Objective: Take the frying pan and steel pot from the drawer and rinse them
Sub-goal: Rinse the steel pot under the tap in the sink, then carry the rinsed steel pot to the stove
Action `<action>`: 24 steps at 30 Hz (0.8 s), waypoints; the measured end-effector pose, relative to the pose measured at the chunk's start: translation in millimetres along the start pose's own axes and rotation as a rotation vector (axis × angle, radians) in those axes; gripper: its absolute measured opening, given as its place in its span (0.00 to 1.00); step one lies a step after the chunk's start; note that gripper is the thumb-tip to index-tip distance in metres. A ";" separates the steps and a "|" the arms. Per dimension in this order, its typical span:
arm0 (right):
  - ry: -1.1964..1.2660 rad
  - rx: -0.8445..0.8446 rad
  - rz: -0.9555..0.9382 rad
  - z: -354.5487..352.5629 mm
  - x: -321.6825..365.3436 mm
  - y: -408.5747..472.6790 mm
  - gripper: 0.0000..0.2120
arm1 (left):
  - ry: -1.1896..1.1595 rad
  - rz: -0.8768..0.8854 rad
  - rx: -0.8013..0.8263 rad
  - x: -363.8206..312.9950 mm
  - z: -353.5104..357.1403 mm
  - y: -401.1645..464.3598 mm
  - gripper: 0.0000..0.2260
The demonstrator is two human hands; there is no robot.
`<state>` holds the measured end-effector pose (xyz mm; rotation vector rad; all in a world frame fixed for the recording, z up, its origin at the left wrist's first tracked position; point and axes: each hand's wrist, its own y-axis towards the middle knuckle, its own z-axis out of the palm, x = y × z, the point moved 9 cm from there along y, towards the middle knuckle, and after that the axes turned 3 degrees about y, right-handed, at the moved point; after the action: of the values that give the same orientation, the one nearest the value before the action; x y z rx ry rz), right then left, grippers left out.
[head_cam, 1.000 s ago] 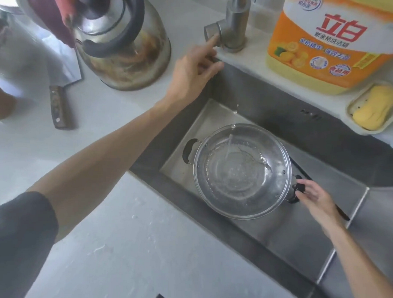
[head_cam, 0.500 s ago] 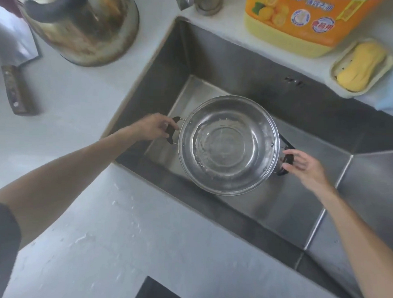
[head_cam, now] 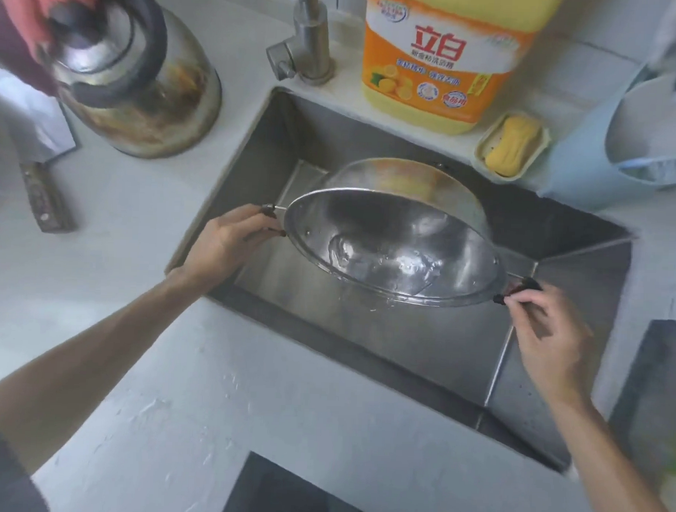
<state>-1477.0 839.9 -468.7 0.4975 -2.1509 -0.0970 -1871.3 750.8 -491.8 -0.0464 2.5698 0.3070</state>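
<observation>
A: Where are the hands?

B: The left hand (head_cam: 229, 244) sits at the near-left inner edge of the sink (head_cam: 421, 350), fingers curled round the black handle on the left side of the steel pot (head_cam: 398, 242). The right hand (head_cam: 548, 336) is over the right part of the basin, fingertips pinching the black handle on the opposite side.

A: So the pot hangs between them?

B: Yes, held up over the basin, between the two hands. It is tilted strongly, its mouth turned toward the person and its base toward the back wall of the sink. The left handle sits higher in view than the right one.

A: Anything inside it?

B: A little water (head_cam: 382, 261) pools against the lower inner wall, and some spills over the near rim into the sink.

A: And around the sink?

B: The tap (head_cam: 305, 44) stands at the back left corner. Just beside it, an orange and yellow detergent jug (head_cam: 447, 56), then a yellow soap bar (head_cam: 512, 147) in its dish on the back ledge. On the counter (head_cam: 142, 325) to the left stands a stained kettle (head_cam: 132, 80), and a cleaver (head_cam: 41, 161) lies further left. A pale blue container (head_cam: 600, 157) sits at the right.
</observation>
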 end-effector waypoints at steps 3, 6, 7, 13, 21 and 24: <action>-0.186 -0.070 -0.172 -35.3 31.9 -6.4 0.03 | 0.152 0.143 -0.090 -28.5 -23.8 4.3 0.04; -0.332 -0.140 -0.284 -77.6 60.3 -14.5 0.04 | 0.250 0.268 -0.163 -67.5 -52.2 9.1 0.10; -0.356 -0.175 -0.320 -92.4 68.1 -18.0 0.05 | 0.262 0.312 -0.187 -82.8 -63.0 9.5 0.12; -0.343 -0.262 -0.408 -170.8 105.8 -25.8 0.07 | 0.241 0.420 -0.271 -174.4 -117.1 14.7 0.11; 0.038 -0.112 0.226 -231.0 89.8 -25.0 0.19 | -0.100 0.238 0.290 -227.5 -102.9 67.3 0.23; 0.061 -0.101 0.392 -237.9 75.0 -57.4 0.25 | -0.208 0.242 0.517 -249.2 -74.2 80.0 0.35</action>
<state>-1308.1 785.2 -284.4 0.0157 -2.1311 0.0277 -1705.4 804.4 -282.9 0.4628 2.3696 -0.2587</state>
